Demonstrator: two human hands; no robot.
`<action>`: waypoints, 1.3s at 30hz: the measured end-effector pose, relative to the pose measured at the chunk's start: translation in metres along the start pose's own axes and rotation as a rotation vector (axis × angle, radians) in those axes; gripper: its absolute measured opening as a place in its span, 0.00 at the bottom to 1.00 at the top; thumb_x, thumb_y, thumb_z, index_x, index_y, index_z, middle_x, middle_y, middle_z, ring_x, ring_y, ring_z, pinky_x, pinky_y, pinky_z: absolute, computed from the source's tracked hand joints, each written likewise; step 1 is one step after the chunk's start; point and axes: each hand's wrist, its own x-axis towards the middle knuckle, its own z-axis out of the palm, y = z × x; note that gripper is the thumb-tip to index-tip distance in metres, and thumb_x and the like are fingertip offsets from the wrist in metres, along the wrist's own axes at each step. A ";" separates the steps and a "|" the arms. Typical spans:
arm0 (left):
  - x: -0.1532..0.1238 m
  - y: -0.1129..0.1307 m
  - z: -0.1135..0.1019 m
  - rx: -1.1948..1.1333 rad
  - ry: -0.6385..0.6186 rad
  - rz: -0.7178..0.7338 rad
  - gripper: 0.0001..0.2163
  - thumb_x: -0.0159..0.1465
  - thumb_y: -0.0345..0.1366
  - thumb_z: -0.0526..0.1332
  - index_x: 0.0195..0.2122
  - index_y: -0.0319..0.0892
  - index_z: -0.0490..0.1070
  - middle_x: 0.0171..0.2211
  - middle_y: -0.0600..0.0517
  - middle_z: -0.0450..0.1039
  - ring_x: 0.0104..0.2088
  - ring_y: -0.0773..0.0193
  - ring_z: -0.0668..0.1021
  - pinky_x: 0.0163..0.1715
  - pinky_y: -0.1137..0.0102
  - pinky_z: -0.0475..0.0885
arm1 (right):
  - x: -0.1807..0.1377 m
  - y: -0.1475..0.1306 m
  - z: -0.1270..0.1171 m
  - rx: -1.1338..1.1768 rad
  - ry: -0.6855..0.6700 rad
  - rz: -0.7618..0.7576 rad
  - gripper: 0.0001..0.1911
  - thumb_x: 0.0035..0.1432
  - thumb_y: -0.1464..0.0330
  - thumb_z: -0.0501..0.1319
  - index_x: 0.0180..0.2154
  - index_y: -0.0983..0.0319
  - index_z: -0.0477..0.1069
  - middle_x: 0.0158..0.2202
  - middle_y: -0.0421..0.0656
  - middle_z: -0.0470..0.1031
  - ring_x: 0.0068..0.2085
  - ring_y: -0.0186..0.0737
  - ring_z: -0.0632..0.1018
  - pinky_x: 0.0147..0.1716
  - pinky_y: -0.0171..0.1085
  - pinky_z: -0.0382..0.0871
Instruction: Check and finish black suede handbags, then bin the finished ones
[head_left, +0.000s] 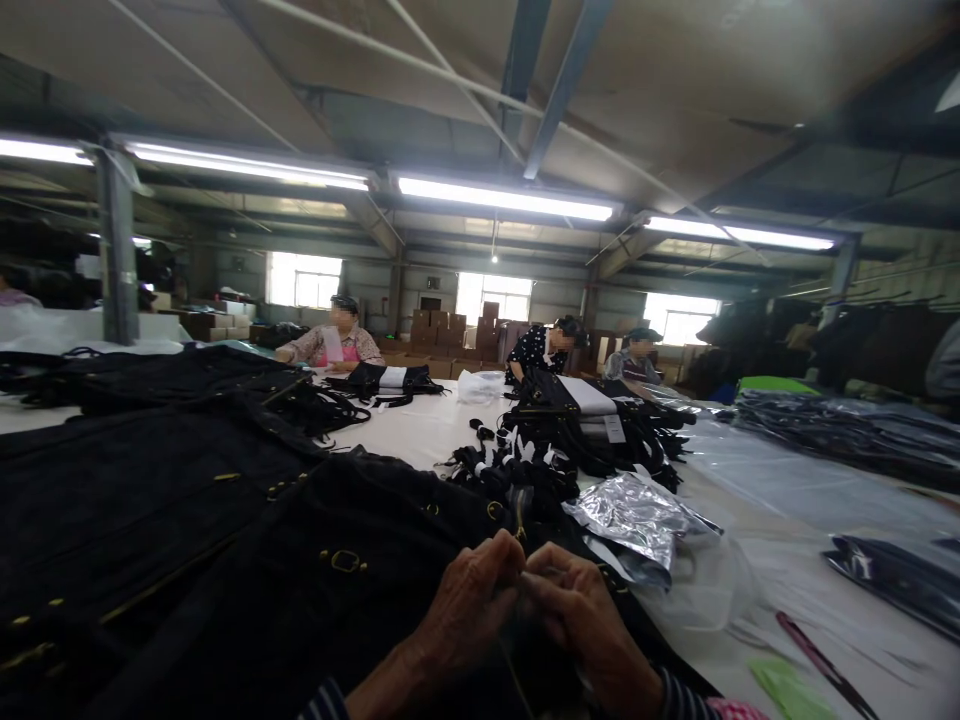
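My left hand (469, 595) and my right hand (581, 610) meet low in the middle of the view, fingertips pinched together over a black garment (247, 560) with brass buckles and studs. Both hands are closed on something small and thin between them; I cannot make out what it is. Just beyond my fingers lies a heap of black straps with white tags (510, 465). A crumpled silver foil bag (637, 515) lies to the right of my hands.
A long white table (420, 430) carries piles of black bags and straps (592, 425). Clear plastic sheeting (795, 480) and bagged dark items cover the right side. A pink pen (821, 662) lies at the near right. Three people sit working at the far end, cardboard boxes behind them.
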 end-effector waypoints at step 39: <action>-0.007 0.045 -0.031 0.424 -0.190 0.324 0.16 0.66 0.22 0.52 0.43 0.46 0.74 0.51 0.53 0.77 0.53 0.59 0.73 0.52 0.61 0.64 | -0.026 -0.041 -0.040 -0.376 0.049 -0.102 0.14 0.54 0.59 0.65 0.36 0.63 0.75 0.24 0.38 0.71 0.23 0.32 0.68 0.23 0.33 0.60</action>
